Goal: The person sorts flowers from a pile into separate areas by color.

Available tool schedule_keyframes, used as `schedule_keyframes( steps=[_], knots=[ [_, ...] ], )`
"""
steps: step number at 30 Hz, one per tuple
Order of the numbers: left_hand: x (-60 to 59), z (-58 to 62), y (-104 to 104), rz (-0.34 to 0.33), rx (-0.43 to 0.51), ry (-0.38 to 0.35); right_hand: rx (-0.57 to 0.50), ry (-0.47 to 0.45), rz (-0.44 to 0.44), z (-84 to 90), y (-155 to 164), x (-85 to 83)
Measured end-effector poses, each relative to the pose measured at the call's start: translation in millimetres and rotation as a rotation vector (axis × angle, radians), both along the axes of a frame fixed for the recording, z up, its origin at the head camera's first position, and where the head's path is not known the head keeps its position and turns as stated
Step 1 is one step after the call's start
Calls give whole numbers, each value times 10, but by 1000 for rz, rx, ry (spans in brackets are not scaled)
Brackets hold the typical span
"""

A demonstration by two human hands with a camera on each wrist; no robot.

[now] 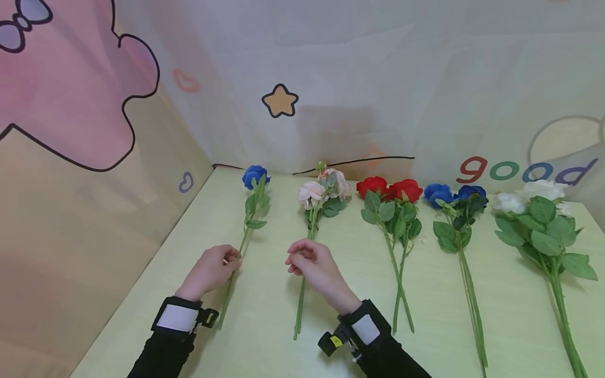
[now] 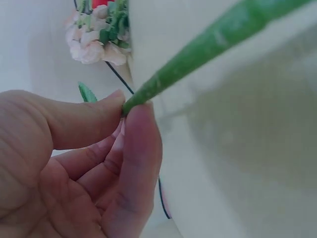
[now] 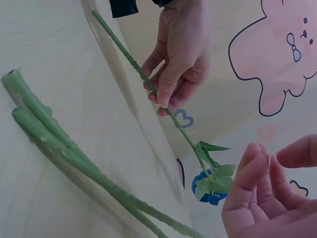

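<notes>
The left hand (image 1: 211,270) pinches the green stem of a single blue rose (image 1: 255,176) between thumb and fingertips (image 2: 136,131), about midway along the stem; the bloom lies toward the back wall at the left end of the table (image 1: 264,315). The right hand (image 1: 309,261) hovers just above the stems of the pale pink bunch (image 1: 323,191), its fingers loosely curled and holding nothing. Further right along the table lie a pair of red roses (image 1: 389,189), a pair of blue roses (image 1: 454,194) and a white bunch (image 1: 534,197), each well apart from the next, blooms toward the wall. No container shows in any view. On the backdrop (image 1: 425,79) behind the white bunch the word "good" (image 1: 524,170) reads in coloured letters, with a yellow star (image 1: 280,100) and a pink cartoon figure (image 1: 61,79) further left.
</notes>
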State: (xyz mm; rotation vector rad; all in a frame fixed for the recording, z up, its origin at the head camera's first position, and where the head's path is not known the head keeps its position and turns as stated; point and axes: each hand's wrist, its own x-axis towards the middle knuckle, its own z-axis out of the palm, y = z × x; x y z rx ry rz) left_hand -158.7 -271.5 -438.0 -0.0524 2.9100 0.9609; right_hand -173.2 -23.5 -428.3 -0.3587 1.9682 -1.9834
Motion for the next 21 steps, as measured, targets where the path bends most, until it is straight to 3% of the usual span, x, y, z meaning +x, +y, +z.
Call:
schedule_keyframes(
  steps=[10, 15, 21],
  knots=[
    [-23, 199, 269, -11, 43, 109, 57, 51, -25, 44, 288, -28],
    [-55, 325, 517, -48, 97, 155, 90, 74, -39, 52, 511, -64],
    [-120, 383, 896, -116, 202, 187, 128, 98, -80, 84, 841, -83]
  ],
)
